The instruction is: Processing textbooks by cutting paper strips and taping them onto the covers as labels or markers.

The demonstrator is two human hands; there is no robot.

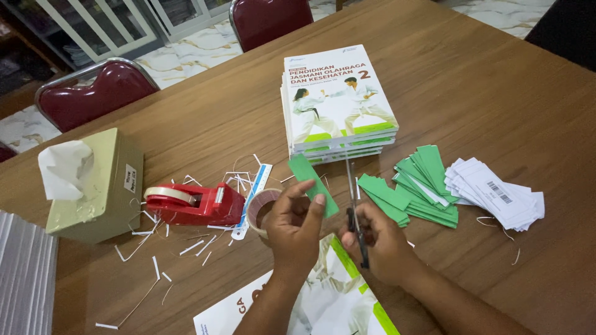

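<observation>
My left hand point(295, 226) pinches a green paper strip point(308, 177) that slants up and to the left above the wooden table point(484, 93). My right hand point(380, 241) grips a pair of scissors point(352, 195), blades pointing away from me just right of the strip. Under both hands lies a white and green book point(338, 294). Behind the scissors stands a stack of matching books point(338, 102).
Piles of green strips point(413, 186) and white labels point(496, 192) lie to the right. A red tape dispenser point(192, 203), a tape roll point(257, 208), a ruler, paper scraps and a tissue box point(93, 183) sit to the left. Two red chairs point(93, 87) stand beyond the table.
</observation>
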